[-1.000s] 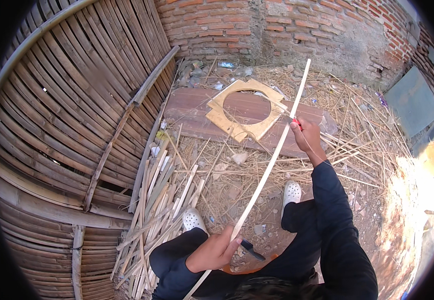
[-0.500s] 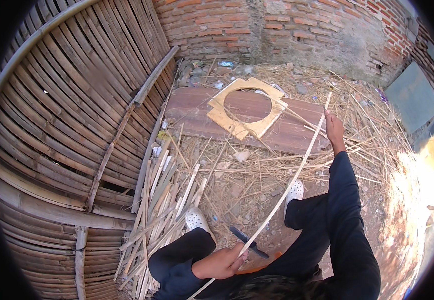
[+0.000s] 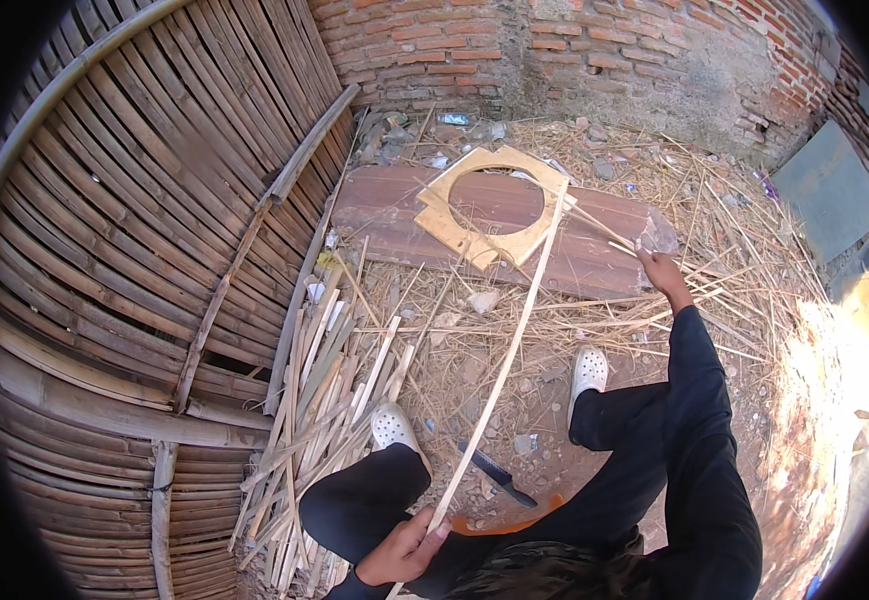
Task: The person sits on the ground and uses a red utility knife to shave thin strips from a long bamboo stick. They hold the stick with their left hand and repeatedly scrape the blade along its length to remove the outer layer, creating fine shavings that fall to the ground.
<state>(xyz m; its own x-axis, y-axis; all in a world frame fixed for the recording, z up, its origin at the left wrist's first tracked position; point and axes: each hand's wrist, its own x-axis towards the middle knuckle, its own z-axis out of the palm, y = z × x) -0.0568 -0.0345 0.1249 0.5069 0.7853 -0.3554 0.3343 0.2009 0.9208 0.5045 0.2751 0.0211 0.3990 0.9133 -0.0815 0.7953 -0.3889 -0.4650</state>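
My left hand (image 3: pixel 401 549), low in the picture, is closed around a long pale bamboo strip (image 3: pixel 502 372). The strip slants up and away, its far end reaching the right corner of a yellowish board with a round hole (image 3: pixel 432 213). My right hand (image 3: pixel 664 277) is off this strip, at the right end of a brown wooden panel (image 3: pixel 374 215). Its fingers look curled, by the ends of thin strips (image 3: pixel 599 225) lying there; what they hold, if anything, is hidden. A dark-bladed knife (image 3: pixel 494 470) lies on the ground between my feet, partly behind the long strip.
A pile of split bamboo pieces (image 3: pixel 319 420) lies by my left shoe (image 3: pixel 394 427). A slatted bamboo wall (image 3: pixel 124 220) rises on the left, a brick wall (image 3: pixel 424 55) at the back. Loose shavings (image 3: pixel 524 325) cover the ground. A grey sheet (image 3: pixel 829 195) leans at right.
My right hand has let go of the long strip and come down slightly. The strip's far end has swung left to the holed board, and my left hand has moved down and left.
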